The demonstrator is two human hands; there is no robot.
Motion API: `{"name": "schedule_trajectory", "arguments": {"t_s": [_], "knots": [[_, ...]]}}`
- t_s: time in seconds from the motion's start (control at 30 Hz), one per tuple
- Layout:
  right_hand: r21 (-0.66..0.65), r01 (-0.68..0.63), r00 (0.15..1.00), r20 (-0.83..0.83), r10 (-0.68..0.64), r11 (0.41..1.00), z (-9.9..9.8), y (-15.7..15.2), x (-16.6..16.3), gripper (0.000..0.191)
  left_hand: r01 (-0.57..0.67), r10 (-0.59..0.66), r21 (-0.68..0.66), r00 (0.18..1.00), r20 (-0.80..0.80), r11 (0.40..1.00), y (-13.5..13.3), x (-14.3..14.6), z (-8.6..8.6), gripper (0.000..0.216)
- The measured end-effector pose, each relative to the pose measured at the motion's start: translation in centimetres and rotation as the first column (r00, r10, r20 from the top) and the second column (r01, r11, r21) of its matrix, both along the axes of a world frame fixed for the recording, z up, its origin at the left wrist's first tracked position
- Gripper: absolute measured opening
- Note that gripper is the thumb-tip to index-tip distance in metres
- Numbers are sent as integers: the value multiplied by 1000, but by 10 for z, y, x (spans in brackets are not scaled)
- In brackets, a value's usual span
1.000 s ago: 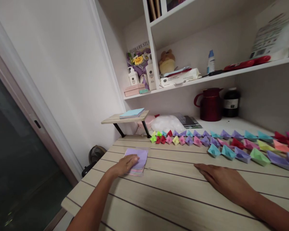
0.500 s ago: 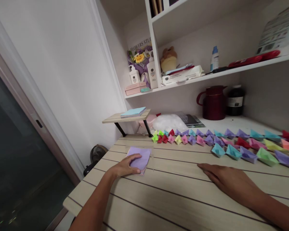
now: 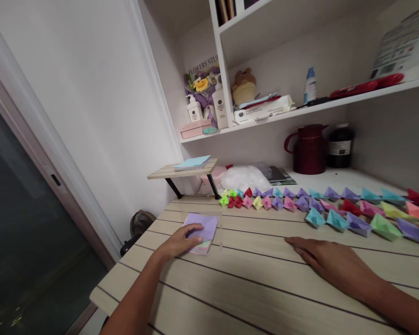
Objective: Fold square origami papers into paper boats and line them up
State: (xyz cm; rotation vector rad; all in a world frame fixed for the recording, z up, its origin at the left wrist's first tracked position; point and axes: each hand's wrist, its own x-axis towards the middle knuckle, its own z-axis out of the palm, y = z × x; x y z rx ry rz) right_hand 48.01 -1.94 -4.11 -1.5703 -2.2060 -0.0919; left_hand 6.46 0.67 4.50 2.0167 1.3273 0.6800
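My left hand (image 3: 184, 239) is on a stack of square papers at the left of the table. Its thumb and fingers pinch the purple sheet (image 3: 206, 225) on top, whose near edge is drawn back. Below that edge show the green and pink sheets (image 3: 203, 248) of the stack. My right hand (image 3: 326, 258) rests flat on the wooden table (image 3: 251, 274), fingers stretched out and holding nothing. Beyond it stand rows of folded paper boats, among them a blue boat (image 3: 315, 217), a purple boat (image 3: 359, 224) and a green boat (image 3: 385, 226).
A small raised shelf (image 3: 160, 172) at the back left carries blue papers (image 3: 192, 163). Behind the boats are a white plastic bag (image 3: 244, 178), a dark red jug (image 3: 309, 150) and a dark bottle (image 3: 341, 146). A white wall shelf (image 3: 279, 114) runs above.
The purple top sheet's near edge has drawn back under my left hand, so green and pink sheets now show more. My right hand has stayed in place.
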Motion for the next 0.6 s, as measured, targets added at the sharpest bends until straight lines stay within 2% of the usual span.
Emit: {"name": "schedule_trajectory", "arguments": {"t_s": [0.17, 0.27, 0.37, 0.47, 0.53, 0.57, 0.6], "knots": [[15, -18, 999, -39, 18, 1000, 2, 0, -1, 38, -53, 56, 172, 998, -10, 984, -5, 18, -10, 29], [17, -14, 999, -48, 15, 1000, 4, -2, -2, 38, -89, 95, 265, 995, -9, 960, -11, 28, -11, 16], [-7, -19, 998, -56, 18, 1000, 7, -3, -4, 37, -159, 153, 357, 987, 44, 920, -16, 41, 0, 11], [-20, -54, 992, -114, 52, 998, 10, -4, -6, 38, -236, 185, 427, 970, 160, 873, -21, 68, 18, 13], [-23, -71, 973, -222, 64, 997, 14, -4, -5, 39, -273, 179, 434, 953, 246, 858, -26, 95, 31, 18], [-26, -82, 949, -306, 71, 996, 17, -4, -4, 41, -279, 162, 400, 940, 301, 873, -29, 111, 36, 22], [-46, -126, 911, -400, 97, 991, 21, -4, -3, 45, -262, 133, 245, 888, 440, 933, -32, 128, 40, 25]]}}
